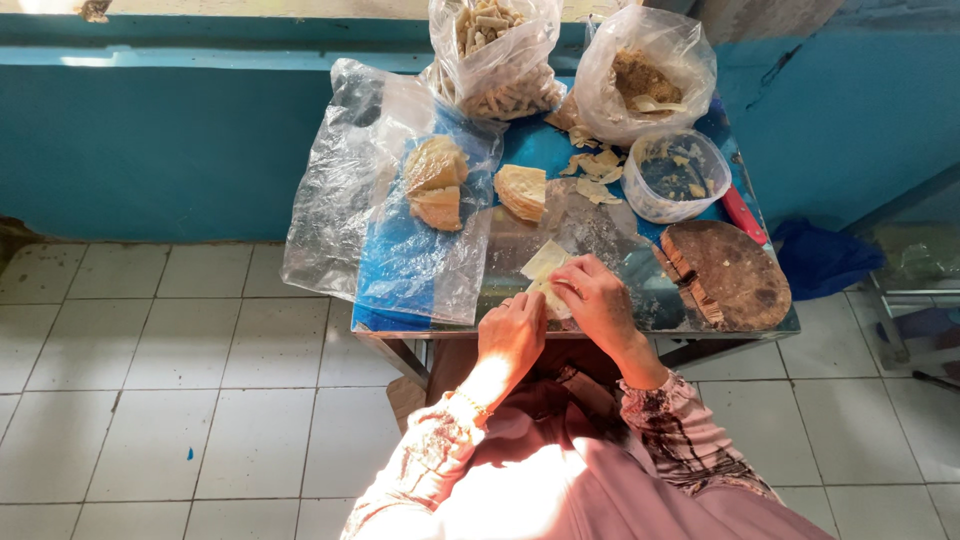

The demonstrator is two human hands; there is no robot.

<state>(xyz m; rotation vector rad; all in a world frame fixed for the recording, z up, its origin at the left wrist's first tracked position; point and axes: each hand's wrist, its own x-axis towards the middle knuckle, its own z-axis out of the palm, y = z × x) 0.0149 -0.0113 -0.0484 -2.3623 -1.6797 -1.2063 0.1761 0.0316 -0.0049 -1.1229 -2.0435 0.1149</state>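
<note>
Both hands, the left hand (512, 330) and right hand (597, 298), pinch a pale thin pastry sheet (546, 268) at the near edge of the tabletop (640, 300), apparently mid-fold (filling, if any, is hidden), so the next move likely needs even fingertip pressure.

Both hands drawn close together, fingers bent and pinching

The left hand (512, 335) sits nearer and a little lower, knuckles up, its fingers curled forward with the tips turned toward the right hand; bright sunlight falls across its back and forearm, and a thin bracelet rings the wrist. The right hand (597, 298) lies slightly farther and to the right, palm down, fingers bent and pointing left so the fingertips (556, 288) nearly meet those of the left. Both forearms reach up from patterned, gathered sleeve cuffs, angling inward so the wrists converge
</note>
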